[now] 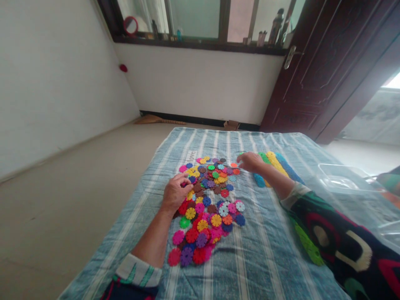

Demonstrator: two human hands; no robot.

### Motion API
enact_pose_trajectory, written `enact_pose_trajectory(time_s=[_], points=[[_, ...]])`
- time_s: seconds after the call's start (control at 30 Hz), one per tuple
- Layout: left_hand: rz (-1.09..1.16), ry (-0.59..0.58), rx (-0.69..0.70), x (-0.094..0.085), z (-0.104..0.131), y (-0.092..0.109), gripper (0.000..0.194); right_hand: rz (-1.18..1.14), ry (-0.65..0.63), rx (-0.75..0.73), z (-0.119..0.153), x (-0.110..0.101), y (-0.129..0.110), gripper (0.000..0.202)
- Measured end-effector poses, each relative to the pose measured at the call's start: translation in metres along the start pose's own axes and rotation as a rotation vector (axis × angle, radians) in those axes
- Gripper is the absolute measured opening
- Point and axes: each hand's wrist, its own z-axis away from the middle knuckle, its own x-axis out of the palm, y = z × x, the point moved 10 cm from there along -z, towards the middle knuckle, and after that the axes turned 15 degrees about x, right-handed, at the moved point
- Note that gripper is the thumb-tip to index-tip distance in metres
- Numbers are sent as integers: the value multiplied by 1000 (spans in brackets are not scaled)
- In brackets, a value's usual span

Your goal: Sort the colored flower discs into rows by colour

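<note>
Many notched plastic snowflake discs (202, 225) in mixed colours lie in a loose spread on the striped cloth. My left hand (176, 192) rests at the left edge of the spread, its fingers bent together close to a dark blue disc (191, 179). What its fingertips pinch, if anything, is too small to make out. Over on the far right side of the spread, my right hand (251, 161) hovers with fingers curled downward, near an orange disc (234, 165). Its fingertips hide anything between them. Beneath and beyond the right forearm lie long single-colour rows of discs, including a yellow row (277, 163).
Clear plastic boxes (337, 177) stand on the right side of the striped cloth (131, 233). A long green row (308, 246) lies partly under the right sleeve. A "love" label (191, 156) shows at the spread's far left. Behind are a wall and a dark red door (325, 54).
</note>
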Motion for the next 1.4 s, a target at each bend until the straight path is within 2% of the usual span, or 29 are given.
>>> enact_pose_trajectory(time_s=[0.23,0.3,0.4,0.7,0.97,1.13,1.2,1.27,1.4], points=[[-18,-2,3,0,-1,-1,8,-106,-32,-240,25,-2,-81,32],[-21,-1,1,0,0,-2,8,-103,-43,-265,28,3,-94,33],[-23,-1,3,1,0,-2,8,-79,-54,-249,27,11,-100,32],[-17,-11,-10,2,0,-2,8,-93,-35,-202,30,11,-96,31],[-10,-21,-22,2,-1,-1,7,-217,-17,-210,22,9,-91,25],[-5,-17,-26,2,-2,-2,8,-497,-74,-178,15,9,-84,25],[-7,-19,-28,3,-2,-2,8,-595,-97,-165,13,5,-76,22],[-10,-16,-29,2,-2,-2,7,-593,-81,-138,8,-1,-62,20],[-15,-8,-15,1,-1,-1,8,-523,-38,-14,-8,-8,-12,16]])
